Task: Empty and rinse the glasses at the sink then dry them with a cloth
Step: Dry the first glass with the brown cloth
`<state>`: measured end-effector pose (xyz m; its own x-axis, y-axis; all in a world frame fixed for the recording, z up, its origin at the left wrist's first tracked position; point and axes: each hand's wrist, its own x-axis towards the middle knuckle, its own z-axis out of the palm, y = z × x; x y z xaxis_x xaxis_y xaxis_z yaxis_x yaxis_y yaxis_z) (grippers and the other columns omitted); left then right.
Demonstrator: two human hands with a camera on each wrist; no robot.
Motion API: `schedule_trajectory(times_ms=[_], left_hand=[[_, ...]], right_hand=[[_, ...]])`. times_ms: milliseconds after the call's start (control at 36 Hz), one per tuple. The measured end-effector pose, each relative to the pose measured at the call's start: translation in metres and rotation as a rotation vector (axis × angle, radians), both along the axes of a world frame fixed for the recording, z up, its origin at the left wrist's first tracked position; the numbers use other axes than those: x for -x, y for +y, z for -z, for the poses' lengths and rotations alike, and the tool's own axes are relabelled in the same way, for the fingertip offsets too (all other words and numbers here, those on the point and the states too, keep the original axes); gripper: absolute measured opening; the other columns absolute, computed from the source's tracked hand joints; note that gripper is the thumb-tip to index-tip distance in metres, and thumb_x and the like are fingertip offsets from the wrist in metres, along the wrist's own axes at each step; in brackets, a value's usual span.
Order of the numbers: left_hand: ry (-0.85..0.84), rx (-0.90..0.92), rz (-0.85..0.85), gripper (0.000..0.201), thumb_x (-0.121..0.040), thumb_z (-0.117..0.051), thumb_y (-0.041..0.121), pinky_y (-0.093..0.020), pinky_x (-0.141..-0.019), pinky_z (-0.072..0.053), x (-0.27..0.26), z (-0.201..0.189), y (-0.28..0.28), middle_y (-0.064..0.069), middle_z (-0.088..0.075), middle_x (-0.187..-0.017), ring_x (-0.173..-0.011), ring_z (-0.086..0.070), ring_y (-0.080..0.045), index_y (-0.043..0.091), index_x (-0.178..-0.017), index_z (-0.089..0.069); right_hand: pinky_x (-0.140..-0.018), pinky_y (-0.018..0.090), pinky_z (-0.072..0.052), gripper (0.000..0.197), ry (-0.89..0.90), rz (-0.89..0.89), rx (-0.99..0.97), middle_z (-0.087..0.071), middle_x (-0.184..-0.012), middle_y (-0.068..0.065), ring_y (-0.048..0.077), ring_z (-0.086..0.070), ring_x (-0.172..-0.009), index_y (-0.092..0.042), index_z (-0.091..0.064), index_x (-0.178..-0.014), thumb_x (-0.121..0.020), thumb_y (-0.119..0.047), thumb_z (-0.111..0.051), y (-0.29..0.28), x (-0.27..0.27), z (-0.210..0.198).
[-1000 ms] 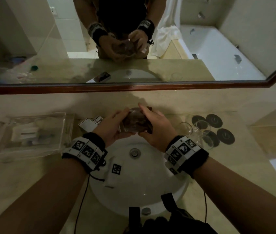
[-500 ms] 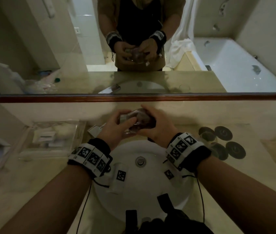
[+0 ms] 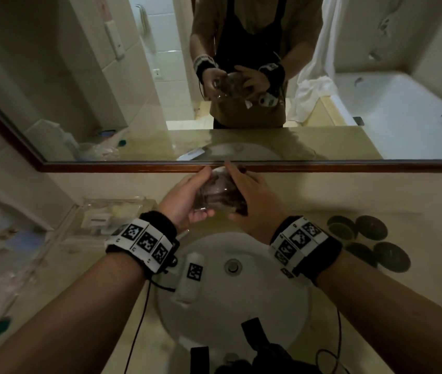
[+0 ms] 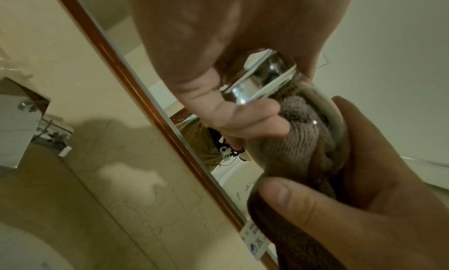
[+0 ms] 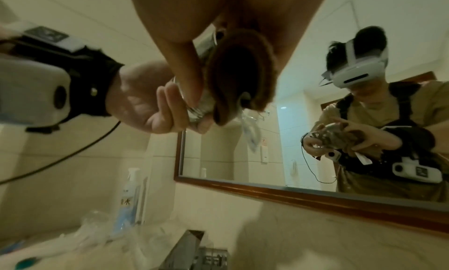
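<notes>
Raised from basin level toward the mirror frame (image 3: 160, 166), the glass (image 3: 216, 191) sits above the sink (image 3: 268, 306): left hand (image 3: 184, 202) fingers curled round its thick base, right hand (image 3: 252, 203) pinching the brown cloth (image 4: 301, 147) stuffed inside. Wet glass looks slippery and fragile; the base seems safest.

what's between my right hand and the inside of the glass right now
The brown cloth. It is stuffed into the glass, and the right hand pinches its bunched end at the rim while the left hand grips the base. The left wrist view shows this best.
</notes>
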<state>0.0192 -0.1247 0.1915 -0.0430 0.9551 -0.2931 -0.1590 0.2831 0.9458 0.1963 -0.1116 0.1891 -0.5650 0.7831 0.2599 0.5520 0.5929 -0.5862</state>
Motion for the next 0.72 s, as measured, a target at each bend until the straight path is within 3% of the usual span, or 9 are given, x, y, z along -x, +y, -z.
schedule_trajectory(times_ms=[83,167,306,417,528,556,611,667,722], left_hand=[[0.064,0.017,0.001,0.073,-0.081,-0.06,0.068,-0.015,-0.039,-0.046,-0.001,-0.001,-0.004,-0.011,-0.07,-0.085,-0.044,-0.057,-0.011,0.01,-0.124,-0.061],[0.019,0.044,-0.041,0.059,-0.091,-0.053,0.058,-0.016,-0.037,-0.046,-0.005,-0.002,-0.01,-0.006,-0.068,-0.072,-0.042,-0.057,-0.011,0.009,-0.123,-0.062],[0.031,-0.01,-0.083,0.056,-0.093,-0.055,0.053,-0.019,-0.042,-0.049,-0.009,-0.004,-0.017,-0.017,-0.066,-0.099,-0.054,-0.064,-0.012,0.01,-0.129,-0.057],[0.043,-0.055,-0.141,0.052,-0.081,-0.067,0.051,-0.027,-0.051,-0.055,-0.016,-0.013,-0.023,-0.015,-0.07,-0.101,-0.071,-0.07,-0.022,0.012,-0.112,-0.058],[0.113,-0.112,-0.138,0.02,-0.092,-0.063,0.036,-0.034,-0.061,-0.059,-0.017,-0.013,-0.028,-0.015,-0.068,-0.096,-0.07,-0.07,-0.026,0.017,-0.098,-0.057],[0.125,-0.123,-0.128,0.016,-0.094,-0.062,0.033,-0.039,-0.069,-0.06,-0.017,-0.014,-0.029,-0.015,-0.068,-0.099,-0.073,-0.071,-0.028,0.018,-0.098,-0.058],[0.145,-0.137,-0.1,0.016,-0.094,-0.062,0.029,-0.048,-0.08,-0.059,-0.016,-0.014,-0.031,-0.014,-0.067,-0.102,-0.08,-0.071,-0.029,0.017,-0.103,-0.058],[0.165,-0.139,-0.08,0.024,-0.094,-0.062,0.026,-0.052,-0.085,-0.057,-0.017,-0.015,-0.033,-0.01,-0.065,-0.104,-0.084,-0.071,-0.029,0.012,-0.112,-0.056],[0.155,-0.132,-0.073,0.031,-0.092,-0.063,0.025,-0.056,-0.087,-0.056,-0.015,-0.015,-0.032,-0.012,-0.063,-0.108,-0.09,-0.071,-0.032,0.01,-0.117,-0.054]], right_hand=[[-0.109,0.037,-0.032,0.096,-0.011,-0.034,-0.011,-0.039,-0.147,0.007,0.024,-0.026,-0.136,-0.031,-0.002,-0.147,-0.081,-0.009,-0.069,0.001,-0.003,-0.001],[-0.107,0.035,-0.032,0.093,0.001,-0.059,0.007,-0.043,-0.145,0.006,0.027,-0.032,-0.132,-0.021,-0.012,-0.152,-0.081,-0.008,-0.07,0.003,-0.005,-0.003],[-0.104,0.031,-0.03,0.096,0.068,-0.068,0.06,-0.044,-0.143,0.003,0.024,-0.035,-0.129,-0.023,-0.016,-0.152,-0.077,-0.015,-0.076,0.006,-0.005,-0.004],[-0.101,0.024,-0.033,0.099,0.185,-0.044,0.126,-0.049,-0.132,0.006,0.018,-0.043,-0.121,-0.024,-0.022,-0.15,-0.071,-0.018,-0.081,0.003,-0.008,-0.008],[-0.095,0.023,-0.045,0.094,0.292,-0.047,0.243,-0.05,-0.126,0.0,0.011,-0.051,-0.112,-0.022,-0.03,-0.147,-0.069,-0.014,-0.081,-0.002,-0.005,-0.012],[-0.093,0.024,-0.047,0.092,0.3,-0.035,0.278,-0.049,-0.125,-0.002,0.012,-0.052,-0.112,-0.024,-0.032,-0.146,-0.068,-0.014,-0.081,-0.003,-0.004,-0.013],[-0.081,0.015,-0.049,0.087,0.325,-0.024,0.362,-0.049,-0.122,-0.005,0.011,-0.055,-0.106,-0.026,-0.036,-0.142,-0.068,-0.012,-0.081,-0.003,-0.003,-0.013],[-0.067,0.009,-0.049,0.082,0.355,-0.024,0.422,-0.051,-0.121,-0.005,0.007,-0.058,-0.096,-0.027,-0.041,-0.137,-0.068,-0.01,-0.081,-0.004,-0.003,-0.014],[-0.071,0.011,-0.048,0.078,0.35,-0.007,0.379,-0.051,-0.119,-0.006,0.006,-0.056,-0.096,-0.027,-0.043,-0.135,-0.069,-0.012,-0.08,-0.006,-0.001,-0.015]])
